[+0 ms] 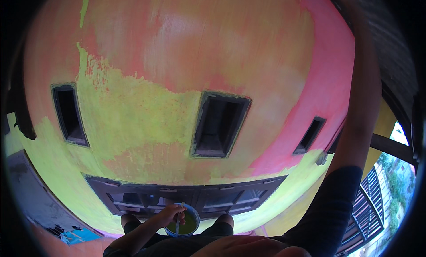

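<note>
At the bottom, my left hand point(170, 215) is closed at the rim of a blue paint bucket point(196, 212) held close to my body. Yellow-green paint shows inside it. A thin pale strip point(179, 218), a stick or the bucket's handle, runs from my fingers across the opening; I cannot tell which. My right arm stretches high along the right side of the view. Its hand lies past the dark upper edge, so what it holds is hidden. Before me rises a wall point(151, 101) with yellow-green, orange and pink patches of paint, their borders uneven.
Three narrow dark-framed openings, including a middle one point(220, 124), are set into the wall. Below them is a wide dark-framed window point(230, 197). A dark slatted railing point(368, 208) stands at the lower right, with greenery beyond. A grey panel point(40, 195) is at the lower left.
</note>
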Action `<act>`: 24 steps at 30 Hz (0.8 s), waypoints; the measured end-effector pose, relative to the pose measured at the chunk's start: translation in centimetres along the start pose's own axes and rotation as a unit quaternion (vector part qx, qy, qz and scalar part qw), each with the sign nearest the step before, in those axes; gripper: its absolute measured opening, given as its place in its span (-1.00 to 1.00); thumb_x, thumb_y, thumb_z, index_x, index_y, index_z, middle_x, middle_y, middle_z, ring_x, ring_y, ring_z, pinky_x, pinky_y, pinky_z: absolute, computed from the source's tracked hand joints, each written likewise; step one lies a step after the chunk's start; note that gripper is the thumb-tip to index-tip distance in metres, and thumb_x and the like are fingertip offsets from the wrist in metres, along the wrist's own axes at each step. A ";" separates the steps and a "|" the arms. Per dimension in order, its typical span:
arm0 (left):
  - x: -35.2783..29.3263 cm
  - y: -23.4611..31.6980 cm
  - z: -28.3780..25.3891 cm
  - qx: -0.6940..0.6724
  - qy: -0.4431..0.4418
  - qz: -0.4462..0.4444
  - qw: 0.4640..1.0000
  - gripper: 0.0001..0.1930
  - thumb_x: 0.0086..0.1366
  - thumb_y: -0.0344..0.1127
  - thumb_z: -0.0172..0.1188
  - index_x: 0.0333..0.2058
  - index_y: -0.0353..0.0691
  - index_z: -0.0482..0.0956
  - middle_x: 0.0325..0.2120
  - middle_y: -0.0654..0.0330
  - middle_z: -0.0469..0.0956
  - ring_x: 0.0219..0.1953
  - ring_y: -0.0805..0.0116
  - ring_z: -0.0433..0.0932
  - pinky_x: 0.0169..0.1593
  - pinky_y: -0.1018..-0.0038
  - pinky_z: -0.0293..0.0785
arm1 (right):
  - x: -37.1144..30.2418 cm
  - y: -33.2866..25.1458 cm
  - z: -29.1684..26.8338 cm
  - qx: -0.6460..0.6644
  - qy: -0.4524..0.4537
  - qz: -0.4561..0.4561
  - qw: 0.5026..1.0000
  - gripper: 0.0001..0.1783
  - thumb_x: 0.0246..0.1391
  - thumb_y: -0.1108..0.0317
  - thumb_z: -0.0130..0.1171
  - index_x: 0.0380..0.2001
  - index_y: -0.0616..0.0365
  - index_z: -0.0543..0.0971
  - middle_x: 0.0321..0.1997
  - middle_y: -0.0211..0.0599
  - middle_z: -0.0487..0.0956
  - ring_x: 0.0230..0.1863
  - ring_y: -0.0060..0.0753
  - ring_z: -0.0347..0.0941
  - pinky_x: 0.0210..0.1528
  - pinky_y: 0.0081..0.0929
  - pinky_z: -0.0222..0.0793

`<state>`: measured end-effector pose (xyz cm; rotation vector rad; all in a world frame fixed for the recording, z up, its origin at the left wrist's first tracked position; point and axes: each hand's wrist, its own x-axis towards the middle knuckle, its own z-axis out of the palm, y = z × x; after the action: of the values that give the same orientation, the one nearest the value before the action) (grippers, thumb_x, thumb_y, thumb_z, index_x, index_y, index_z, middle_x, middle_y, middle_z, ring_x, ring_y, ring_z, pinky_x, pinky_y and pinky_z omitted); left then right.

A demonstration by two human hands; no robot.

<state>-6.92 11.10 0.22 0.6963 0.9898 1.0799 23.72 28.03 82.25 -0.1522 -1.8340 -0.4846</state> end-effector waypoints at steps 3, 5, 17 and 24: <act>0.1 -0.1 -0.1 0.001 0.001 -0.003 1.000 -0.68 0.51 -0.15 0.05 0.02 -0.30 0.44 -0.46 0.16 0.56 -0.35 0.17 0.68 -0.12 0.18 0.61 | 1.5 0.1 0.3 -0.013 0.035 -0.053 0.998 -0.81 0.36 0.39 0.13 -0.11 0.27 0.63 -0.22 -0.30 0.69 -0.21 -0.43 0.62 -0.19 -0.44 0.56; 0.3 -0.1 0.0 0.002 -0.001 -0.003 1.000 -0.68 0.51 -0.16 0.05 0.02 -0.30 0.44 -0.45 0.16 0.56 -0.35 0.16 0.68 -0.11 0.17 0.61 | 3.1 0.5 1.1 -0.032 0.003 -0.093 0.995 -0.81 0.37 0.39 0.12 -0.10 0.27 0.62 -0.21 -0.28 0.69 -0.21 -0.41 0.63 -0.19 -0.43 0.58; 0.2 -0.2 -0.1 -0.012 0.000 -0.005 1.000 -0.67 0.51 -0.17 0.06 0.04 -0.31 0.43 -0.44 0.15 0.56 -0.35 0.16 0.68 -0.11 0.18 0.61 | 6.2 0.7 1.4 0.039 0.042 -0.081 0.995 -0.79 0.37 0.38 0.14 -0.07 0.29 0.62 -0.23 -0.26 0.69 -0.19 -0.39 0.64 -0.15 -0.39 0.61; 0.4 -0.5 0.2 -0.003 -0.003 -0.008 1.000 -0.68 0.51 -0.18 0.06 0.04 -0.32 0.43 -0.45 0.16 0.56 -0.35 0.18 0.68 -0.12 0.19 0.62 | 5.5 -0.8 2.9 -0.052 -0.015 -0.094 0.994 -0.80 0.35 0.37 0.16 -0.12 0.31 0.60 -0.21 -0.28 0.68 -0.20 -0.43 0.61 -0.16 -0.41 0.54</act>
<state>-6.53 11.34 -0.26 0.6860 0.9853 1.0651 19.18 27.74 86.50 -0.0587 -1.8626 -0.7140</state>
